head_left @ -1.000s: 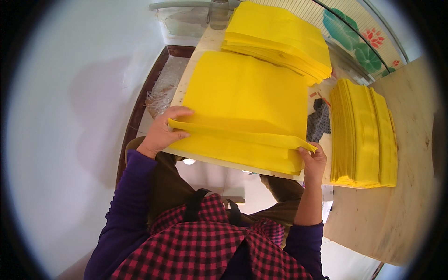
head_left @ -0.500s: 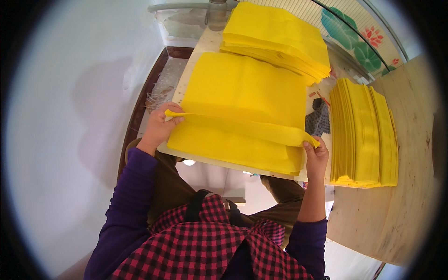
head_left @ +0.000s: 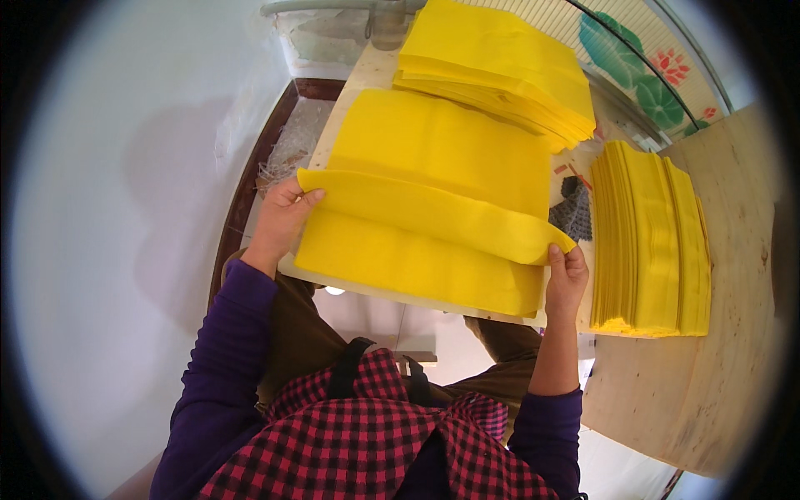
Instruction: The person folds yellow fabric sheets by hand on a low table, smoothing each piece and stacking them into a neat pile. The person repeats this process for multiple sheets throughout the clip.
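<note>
A long, narrow band of yellow felt-like cloth [head_left: 433, 214] stretches between my hands, sloping down to the right. My left hand [head_left: 282, 218] pinches its left end between thumb and fingers. At the right end, the thumb and fingers of my right hand [head_left: 567, 279] are closed on the corner. Beneath the band lies a wide yellow cloth sheet [head_left: 417, 271], flat on the table and reaching close to its near edge. Whether the band is a separate strip or a turned-up part of a sheet, I cannot tell.
A stack of yellow sheets [head_left: 500, 50] lies at the back of the table. More folded yellow cloth [head_left: 650, 242] stands to the right on a wooden board [head_left: 733, 350]. A dark grey patterned cloth [head_left: 572, 212] lies between. A jar [head_left: 387, 25] stands far left, near the white wall [head_left: 100, 250].
The band has been lifted and spread, so more of its face shows. My left hand has moved slightly up and away; my right hand keeps nearly the same place.
</note>
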{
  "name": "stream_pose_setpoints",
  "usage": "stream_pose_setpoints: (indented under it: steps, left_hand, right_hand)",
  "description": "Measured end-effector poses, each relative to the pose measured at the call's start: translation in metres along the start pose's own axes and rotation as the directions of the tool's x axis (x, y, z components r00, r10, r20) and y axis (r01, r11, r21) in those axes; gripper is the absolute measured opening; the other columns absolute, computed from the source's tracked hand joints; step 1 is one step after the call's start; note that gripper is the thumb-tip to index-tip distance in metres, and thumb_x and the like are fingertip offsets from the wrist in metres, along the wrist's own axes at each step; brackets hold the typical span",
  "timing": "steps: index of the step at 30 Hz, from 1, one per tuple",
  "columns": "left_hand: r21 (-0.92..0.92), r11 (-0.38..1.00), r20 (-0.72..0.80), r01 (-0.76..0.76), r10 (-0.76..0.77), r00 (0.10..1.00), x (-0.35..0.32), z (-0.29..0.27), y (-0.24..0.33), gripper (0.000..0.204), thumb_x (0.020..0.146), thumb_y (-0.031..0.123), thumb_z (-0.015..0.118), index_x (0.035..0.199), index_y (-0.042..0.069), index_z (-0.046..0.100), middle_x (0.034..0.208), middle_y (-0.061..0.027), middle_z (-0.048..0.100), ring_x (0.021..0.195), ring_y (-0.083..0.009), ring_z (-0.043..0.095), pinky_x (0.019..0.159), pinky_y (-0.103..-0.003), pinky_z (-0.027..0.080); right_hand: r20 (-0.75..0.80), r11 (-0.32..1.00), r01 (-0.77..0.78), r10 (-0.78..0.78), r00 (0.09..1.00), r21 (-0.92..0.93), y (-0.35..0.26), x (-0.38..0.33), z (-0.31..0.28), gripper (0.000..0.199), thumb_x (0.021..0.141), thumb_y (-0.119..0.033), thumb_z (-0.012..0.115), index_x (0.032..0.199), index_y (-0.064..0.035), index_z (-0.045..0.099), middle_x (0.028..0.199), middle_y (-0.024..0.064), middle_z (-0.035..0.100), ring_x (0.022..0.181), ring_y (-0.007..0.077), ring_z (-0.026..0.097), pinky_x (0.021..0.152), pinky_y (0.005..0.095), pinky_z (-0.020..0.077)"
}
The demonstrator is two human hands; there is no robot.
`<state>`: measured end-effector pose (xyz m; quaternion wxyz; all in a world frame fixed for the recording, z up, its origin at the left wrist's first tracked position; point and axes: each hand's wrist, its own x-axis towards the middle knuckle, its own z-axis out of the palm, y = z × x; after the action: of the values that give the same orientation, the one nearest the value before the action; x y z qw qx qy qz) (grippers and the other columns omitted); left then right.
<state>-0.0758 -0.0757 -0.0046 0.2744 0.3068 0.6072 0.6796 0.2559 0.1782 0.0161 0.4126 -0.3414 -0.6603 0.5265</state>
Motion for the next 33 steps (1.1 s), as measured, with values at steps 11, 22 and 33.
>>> stream_pose_setpoints:
  steps: [11, 22, 33]
  left_hand:
    - [-0.025, 0.993, -0.001, 0.119, -0.119, 0.993, 0.007, 0.002, -0.009, 0.02, 0.092, 0.005, 0.056, 0.109, -0.003, 0.061, 0.098, -0.0043, 0.067, 0.086, -0.0098, 0.061, 0.078, -0.024, 0.048]
    - [-0.06, 0.978, -0.058, 0.197, -0.201, 0.978, 0.007, 0.011, -0.002, 0.021, 0.092, 0.008, 0.057, 0.109, -0.004, 0.061, 0.096, -0.0042, 0.066, 0.082, -0.0099, 0.061, 0.075, -0.024, 0.049]
    - [-0.08, 0.983, -0.055, 0.165, -0.17, 0.984, 0.009, 0.008, -0.007, 0.019, 0.093, 0.009, 0.056, 0.107, -0.003, 0.062, 0.096, -0.0035, 0.066, 0.084, -0.0099, 0.061, 0.077, -0.025, 0.048]
  right_hand:
    - [0.01, 0.962, -0.036, 0.041, 0.999, -0.27, 0.031, 0.017, 0.005, 0.008, 0.093, -0.005, 0.056, 0.098, 0.0007, 0.06, 0.08, -0.0011, 0.058, 0.072, 0.005, 0.048, 0.065, 0.0181, 0.039]
    - [0.08, 0.983, -0.173, 0.177, 0.981, -0.064, 0.005, 0.005, -0.008, 0.033, 0.091, -0.004, 0.057, 0.122, 0.0021, 0.049, 0.094, 0.0035, 0.065, 0.085, 0.0077, 0.059, 0.078, 0.0205, 0.0456]
    - [0.017, 0.961, 0.088, -0.087, 0.996, -0.261, 0.007, 0.013, 0.004, 0.033, 0.09, 0.004, 0.052, 0.121, -0.0015, 0.044, 0.082, 0.0021, 0.059, 0.077, 0.0067, 0.053, 0.073, 0.0193, 0.0418]
